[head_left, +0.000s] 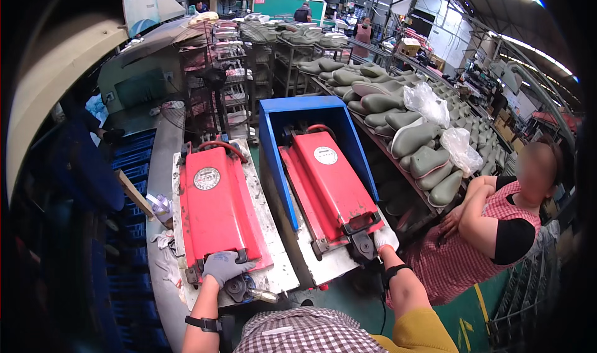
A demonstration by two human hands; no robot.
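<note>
Here, a blue housing [305,104] partly surrounds the right red machine [333,182].

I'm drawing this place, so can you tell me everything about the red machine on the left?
The red machine has a long, boxy cover that looks like painted metal, with dark scuffs. A round, pale badge sits on top, a reddish hose curves at the far end, and dark fittings show at the near end. It lies lengthwise on a whitish, stained plate. The person's left hand, in a grey glove, touches its near end; whether it grips anything, I can't tell.
</note>
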